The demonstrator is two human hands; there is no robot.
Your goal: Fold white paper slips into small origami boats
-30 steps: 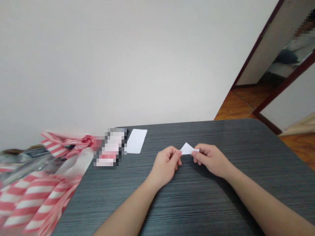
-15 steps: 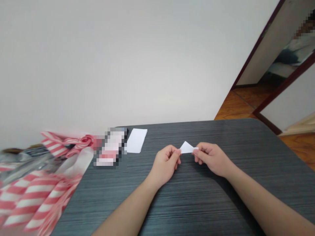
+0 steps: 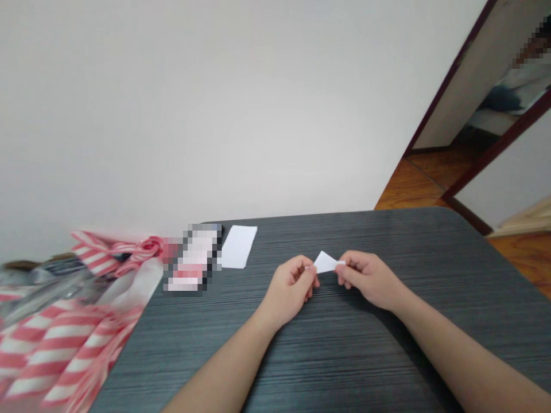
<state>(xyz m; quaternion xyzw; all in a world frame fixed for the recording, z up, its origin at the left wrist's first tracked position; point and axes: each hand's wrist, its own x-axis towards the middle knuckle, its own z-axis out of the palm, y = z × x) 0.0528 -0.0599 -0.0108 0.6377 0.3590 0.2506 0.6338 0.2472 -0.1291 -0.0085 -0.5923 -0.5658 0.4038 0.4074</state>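
A small folded piece of white paper point(image 3: 325, 263) is pinched between both hands above the middle of the dark table. It comes to a point on its far side. My left hand point(image 3: 290, 289) holds its left end between thumb and fingers, and that end is partly hidden. My right hand point(image 3: 365, 279) grips the right end with its fingertips. A flat white paper strip point(image 3: 237, 246) lies on the table farther left, apart from both hands.
A pixelated, blurred pink-and-white item point(image 3: 193, 259) lies at the table's far left edge. A red-and-white striped plastic bag point(image 3: 55, 350) bulges beyond the left edge. The grey wood-grain table point(image 3: 344, 235) has a rounded far right corner, with a wooden floor and doorway beyond.
The folded paper has shifted slightly left and tilted a little, with both hands still pinching it. The white strip and the other items have not visibly moved.
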